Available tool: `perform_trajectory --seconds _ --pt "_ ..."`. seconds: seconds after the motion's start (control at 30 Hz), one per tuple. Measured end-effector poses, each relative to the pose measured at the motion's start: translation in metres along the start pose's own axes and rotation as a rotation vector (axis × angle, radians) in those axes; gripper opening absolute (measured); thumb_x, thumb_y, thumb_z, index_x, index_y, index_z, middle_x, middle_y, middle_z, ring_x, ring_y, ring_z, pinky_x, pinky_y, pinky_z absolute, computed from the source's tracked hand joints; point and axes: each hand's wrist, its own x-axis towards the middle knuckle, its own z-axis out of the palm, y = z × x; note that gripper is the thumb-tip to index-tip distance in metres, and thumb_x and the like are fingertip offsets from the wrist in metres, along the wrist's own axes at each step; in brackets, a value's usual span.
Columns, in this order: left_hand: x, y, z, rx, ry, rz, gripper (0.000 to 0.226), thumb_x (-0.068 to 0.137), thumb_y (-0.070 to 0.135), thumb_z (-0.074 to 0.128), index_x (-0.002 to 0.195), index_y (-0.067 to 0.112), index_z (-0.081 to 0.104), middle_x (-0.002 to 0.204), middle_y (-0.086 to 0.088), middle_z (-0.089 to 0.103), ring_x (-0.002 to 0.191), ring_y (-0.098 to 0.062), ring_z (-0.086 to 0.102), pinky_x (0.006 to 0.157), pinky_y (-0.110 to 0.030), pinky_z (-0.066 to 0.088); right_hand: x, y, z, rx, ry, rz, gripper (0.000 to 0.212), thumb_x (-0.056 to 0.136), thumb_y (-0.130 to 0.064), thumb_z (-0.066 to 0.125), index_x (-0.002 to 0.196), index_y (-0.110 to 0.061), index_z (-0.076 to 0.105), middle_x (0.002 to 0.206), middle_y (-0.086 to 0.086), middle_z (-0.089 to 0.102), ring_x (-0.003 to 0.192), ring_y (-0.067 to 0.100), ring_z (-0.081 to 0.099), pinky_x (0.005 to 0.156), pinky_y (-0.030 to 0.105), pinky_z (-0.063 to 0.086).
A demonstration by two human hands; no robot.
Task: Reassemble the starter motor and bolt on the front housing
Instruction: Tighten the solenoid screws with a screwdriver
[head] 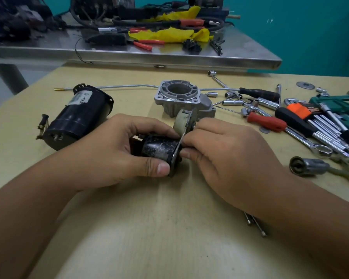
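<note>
Repair workshop, wooden bench (169, 228) strewn with sockets (233, 102), spanners (308, 140), screwdrivers (266, 122) and hex keys (318, 119), steel table (169, 55) behind piled with cables (169, 23), red pliers (147, 43), yellow rags (169, 34), teal wall (300, 27).

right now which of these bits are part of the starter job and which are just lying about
Part of the job:
- small black cylinder with plate, held in both hands, left and right
- black motor body
- grey front housing
- long bolts near the right forearm

Lying about:
- sockets
- red screwdriver
- hex keys
- pliers on the steel bench
</note>
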Motion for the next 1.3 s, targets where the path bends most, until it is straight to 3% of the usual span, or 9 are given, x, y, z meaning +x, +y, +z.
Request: perform_trajectory --seconds 0.13,0.23,0.43,0.57,0.83,0.97,1.03,1.17,1.3 --pt "-0.002 0.006 0.004 0.133 0.045 0.041 0.057 0.063 0.045 0.100 0.112 0.026 0.076 0.108 0.005 0.074 0.103 -0.009 0.071 0.085 -0.015 0.053 -0.001 -0.007 0.001 -0.040 -0.027 0.035 0.038 0.105 -0.036 0.042 0.101 -0.014 0.072 0.092 0.005 0.065 0.075 0.037 0.063 0.056 0.045 0.052" --pt "-0.002 0.009 0.014 0.317 0.117 0.104 0.059 0.058 0.062 0.083 0.107 0.032 0.073 0.107 0.007 0.066 0.102 -0.007 0.066 0.086 -0.020 0.052 0.000 -0.007 0.000 0.003 0.009 0.067 0.031 0.102 -0.036 0.050 0.097 -0.014 0.071 0.088 0.003 0.063 0.071 0.034 0.061 0.055 0.045 0.050" --pt "-0.003 0.012 0.029 0.412 0.301 0.186 0.045 0.066 0.043 0.083 0.108 0.031 0.069 0.100 0.013 0.070 0.098 -0.008 0.067 0.087 -0.038 0.054 -0.003 -0.021 0.006 -0.074 -0.100 0.124 0.011 0.088 -0.017 0.074 0.094 -0.018 0.064 0.083 0.000 0.059 0.063 0.027 0.059 0.049 0.034 0.044" --pt "-0.005 0.014 0.032 0.511 0.314 0.251 0.038 0.073 0.038 0.079 0.107 0.033 0.064 0.095 0.013 0.069 0.093 -0.011 0.066 0.078 -0.042 0.055 0.003 -0.018 0.002 0.083 -0.112 0.225 0.013 0.103 -0.030 0.049 0.096 -0.022 0.057 0.092 -0.003 0.056 0.086 0.029 0.058 0.069 0.046 0.050" --pt "-0.005 0.013 0.053 0.679 0.442 0.371 0.016 0.077 0.009 0.070 0.090 0.016 0.077 0.097 -0.001 0.068 0.085 -0.024 0.066 0.071 -0.040 0.054 0.010 -0.012 -0.013 0.514 -0.230 0.438 0.026 0.088 -0.015 0.052 0.065 -0.013 0.063 0.063 0.004 0.058 0.061 0.014 0.054 0.054 0.037 0.042" --pt "-0.006 0.013 0.051 0.724 0.451 0.349 0.009 0.084 0.017 0.071 0.091 0.019 0.076 0.098 0.002 0.068 0.081 -0.024 0.065 0.067 -0.043 0.055 0.012 0.019 -0.036 0.451 0.186 0.414 0.025 0.076 -0.020 0.053 0.077 -0.022 0.078 0.067 -0.010 0.069 0.057 0.005 0.061 0.050 0.019 0.045" --pt "-0.007 0.013 0.051 0.747 0.449 0.322 0.009 0.087 0.022 0.070 0.094 0.023 0.074 0.098 0.007 0.067 0.081 -0.022 0.064 0.070 -0.045 0.056 0.011 0.056 -0.045 0.319 0.370 0.493 0.020 0.081 -0.021 0.058 0.084 -0.027 0.078 0.065 -0.012 0.068 0.060 0.007 0.062 0.057 0.026 0.052" --pt "-0.008 0.010 0.050 0.972 0.438 0.250 0.016 0.096 0.037 0.057 0.100 0.033 0.073 0.099 0.013 0.070 0.082 -0.022 0.067 0.099 -0.076 0.041 -0.003 0.126 -0.035 -0.220 -0.078 0.716 0.036 0.090 -0.052 0.065 0.118 -0.029 0.071 0.098 0.000 0.067 0.084 0.021 0.059 0.071 0.036 0.052" --pt "-0.006 0.007 0.042 0.833 0.419 0.268 0.031 0.096 0.045 0.049 0.100 0.029 0.076 0.098 0.012 0.072 0.081 -0.021 0.069 0.071 -0.043 0.057 -0.009 0.143 -0.019 -0.357 -0.236 0.680 0.043 0.090 -0.060 0.064 0.112 -0.024 0.073 0.090 0.000 0.063 0.084 0.021 0.058 0.076 0.038 0.056"
